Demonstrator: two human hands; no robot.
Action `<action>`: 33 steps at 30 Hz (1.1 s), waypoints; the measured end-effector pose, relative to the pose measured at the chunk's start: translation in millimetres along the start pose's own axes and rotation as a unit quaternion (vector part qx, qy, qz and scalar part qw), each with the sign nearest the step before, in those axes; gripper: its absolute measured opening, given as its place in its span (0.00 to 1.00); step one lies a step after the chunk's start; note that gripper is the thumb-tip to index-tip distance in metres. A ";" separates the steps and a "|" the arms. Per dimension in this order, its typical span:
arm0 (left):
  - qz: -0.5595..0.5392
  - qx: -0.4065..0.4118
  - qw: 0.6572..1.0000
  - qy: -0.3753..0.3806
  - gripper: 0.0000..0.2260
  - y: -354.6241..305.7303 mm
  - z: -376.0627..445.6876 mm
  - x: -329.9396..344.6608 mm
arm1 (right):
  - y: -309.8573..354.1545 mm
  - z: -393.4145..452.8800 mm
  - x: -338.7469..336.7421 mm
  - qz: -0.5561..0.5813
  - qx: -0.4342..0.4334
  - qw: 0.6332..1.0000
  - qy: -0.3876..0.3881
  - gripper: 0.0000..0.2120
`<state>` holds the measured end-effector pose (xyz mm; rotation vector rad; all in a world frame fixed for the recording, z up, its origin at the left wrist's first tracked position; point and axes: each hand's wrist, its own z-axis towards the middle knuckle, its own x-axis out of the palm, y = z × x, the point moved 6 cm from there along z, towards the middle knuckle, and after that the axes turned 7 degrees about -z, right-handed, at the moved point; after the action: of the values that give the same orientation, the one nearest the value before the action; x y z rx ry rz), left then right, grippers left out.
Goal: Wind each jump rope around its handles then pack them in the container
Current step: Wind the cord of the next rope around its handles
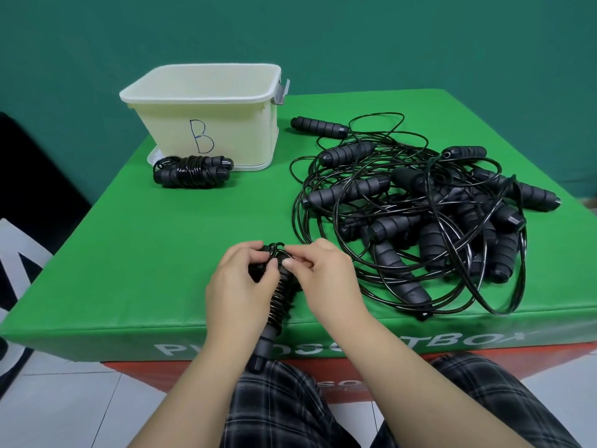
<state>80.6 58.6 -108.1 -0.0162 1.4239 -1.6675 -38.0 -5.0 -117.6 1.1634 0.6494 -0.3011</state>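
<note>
Left hand: the left hand (pixel 240 279) has its fingers curled round the far end of the jump-rope bundle (pixel 274 299), in my judgement steadying both handles so the coils stay tight.
Right hand: the right hand (pixel 319 273) pinches the loose end of cord at the top of the bundle between thumb and fingertips, probably to tuck it in and lock the winding.
Bundle in hand: two black ribbed foam handles side by side, thin glossy cord wound closely round their middle; it sits at the near edge of the green pad (pixel 161 247), its near end overhanging toward the lap.
Finished bundle: a wound rope (pixel 192 172) lies on the pad just in front of the container (pixel 206 108), touching or nearly touching its base; not yet packed.
Container: cream, translucent plastic tub, rounded rim, a grey clip on its right side, a hand-drawn "B" on the near wall; far left on the pad, set on what looks like its lid.
Unwound ropes: a tangled heap (pixel 420 215) of soft matt handles and springy shiny cord, right of the hands.
Pad: padded vinyl-like box top with white lettering on its near face.
</note>
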 end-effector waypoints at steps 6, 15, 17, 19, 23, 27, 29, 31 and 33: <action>-0.012 0.013 1.000 -0.004 0.01 -0.1 -5.5 -1.7 | 4.5 -4.5 5.9 0.042 0.020 0.999 -0.029 0.06; -0.006 -0.018 1.000 -0.015 0.04 11.1 -9.0 -2.7 | 13.0 -6.1 14.6 0.000 -0.032 0.999 0.032 0.15; -0.025 -0.044 0.999 -0.002 0.10 13.3 -8.7 0.9 | 10.4 -8.1 8.6 0.020 -0.024 0.999 0.003 0.16; -0.023 -0.049 0.998 0.023 0.17 12.8 -7.4 4.2 | 13.6 -9.3 6.5 0.016 -0.045 0.999 -0.015 0.16; -0.016 -0.027 0.998 0.045 0.16 10.8 -7.0 5.2 | 20.5 -10.8 8.9 -0.012 -0.090 0.995 -0.037 0.16; -0.058 -0.035 0.997 0.021 0.09 10.4 -7.3 3.0 | 10.2 -14.8 4.9 0.020 -0.057 0.997 -0.040 0.16; -0.066 -0.042 0.997 0.016 0.06 9.7 -6.5 3.6 | 2.6 -16.8 3.4 0.062 -0.006 0.998 -0.030 0.15; -0.074 -0.047 0.996 0.000 0.05 8.4 -6.9 2.2 | 2.2 -22.0 4.9 0.100 0.023 0.995 -0.011 0.15; -0.086 -0.053 0.995 -0.022 0.05 8.5 -8.6 -1.2 | 3.3 -30.4 12.9 0.127 0.045 0.991 0.028 0.20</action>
<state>81.8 66.8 -117.1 -0.2403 1.5121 -1.7169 -35.8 25.5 -130.4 1.3292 0.5333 -0.0834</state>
